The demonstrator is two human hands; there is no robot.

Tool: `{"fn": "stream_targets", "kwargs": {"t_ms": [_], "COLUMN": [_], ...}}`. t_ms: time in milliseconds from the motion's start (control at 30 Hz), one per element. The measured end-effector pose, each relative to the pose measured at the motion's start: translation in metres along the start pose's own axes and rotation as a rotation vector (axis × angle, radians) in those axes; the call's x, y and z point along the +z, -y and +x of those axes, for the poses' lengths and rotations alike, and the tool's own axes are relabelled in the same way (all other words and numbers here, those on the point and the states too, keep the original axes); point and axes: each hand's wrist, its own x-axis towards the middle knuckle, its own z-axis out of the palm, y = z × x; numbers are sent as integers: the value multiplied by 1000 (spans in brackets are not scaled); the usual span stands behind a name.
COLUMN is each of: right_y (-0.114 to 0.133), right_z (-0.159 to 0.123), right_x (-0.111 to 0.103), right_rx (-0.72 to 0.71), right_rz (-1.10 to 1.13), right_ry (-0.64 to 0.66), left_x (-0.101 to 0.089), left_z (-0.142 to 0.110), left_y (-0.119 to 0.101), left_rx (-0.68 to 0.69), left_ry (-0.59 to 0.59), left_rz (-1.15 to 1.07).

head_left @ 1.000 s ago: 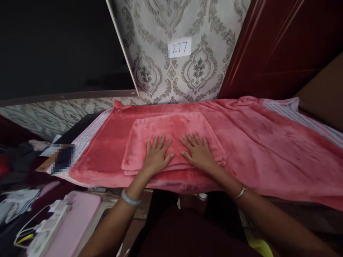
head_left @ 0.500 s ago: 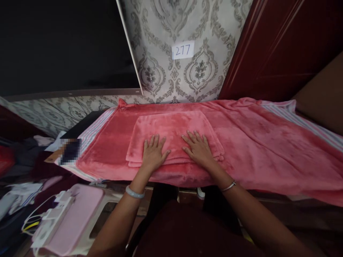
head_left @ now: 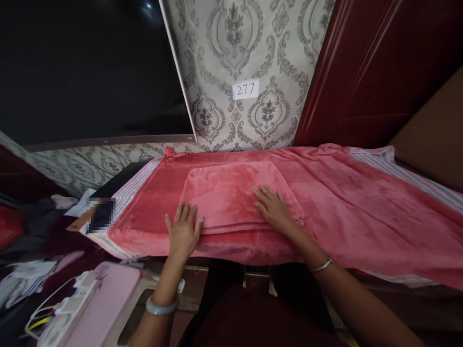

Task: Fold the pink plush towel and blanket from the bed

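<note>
A folded pink plush cloth (head_left: 227,193) lies flat, its layered edge toward me. Beneath it spreads a larger pink plush blanket (head_left: 347,212) with striped ends. My left hand (head_left: 183,230) rests at the near left corner of the folded cloth, palm down with fingers spread. On the right part of the cloth lies my right hand (head_left: 274,207), also flat and open. Neither hand grips anything. A pale bangle (head_left: 162,305) circles my left wrist and a thin bracelet (head_left: 321,265) my right.
A dark television screen (head_left: 94,72) stands at the back left. Behind the blanket is a patterned wall with a paper label (head_left: 246,89) reading 277. Dark red panelling (head_left: 376,72) rises at the right. At lower left are a power strip (head_left: 68,308), a pink-topped stool (head_left: 112,299) and piled clothes (head_left: 32,270).
My left hand has slid left to the cloth's corner. My right hand has shifted slightly right. The camera view has tilted up a little, so the scene sits lower.
</note>
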Motion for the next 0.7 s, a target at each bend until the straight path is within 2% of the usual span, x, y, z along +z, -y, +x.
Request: {"fn": "stream_targets", "kwargs": {"t_ms": [100, 167, 233, 333, 400, 500, 633, 700], "right_y": [-6, -10, -13, -18, -20, -21, -24, -21], "right_z": [-6, -14, -21, -28, -30, -31, -31, -28], "right_x": [-7, -5, 2, 14, 18, 21, 19, 12], "right_rx": [54, 80, 99, 100, 87, 80, 82, 92], "right_rz": [-23, -58, -92, -117, -113, -89, -54, -25], "right_ry": [-90, -96, -69, -58, -76, -111, -114, -74], "left_x": [-1, 8, 23, 43, 50, 51, 43, 33], "left_z": [12, 15, 14, 7, 2, -7, -15, -10], "left_y": [-46, -81, -110, -130, -129, -117, -84, -60], "left_rx": [166, 328, 434, 456, 453, 467, 493, 447], "left_ry": [11, 16, -15, -74, -101, -135, -136, -132], "left_rz": [-80, -143, -176, -174, -161, -151, -147, -130]}}
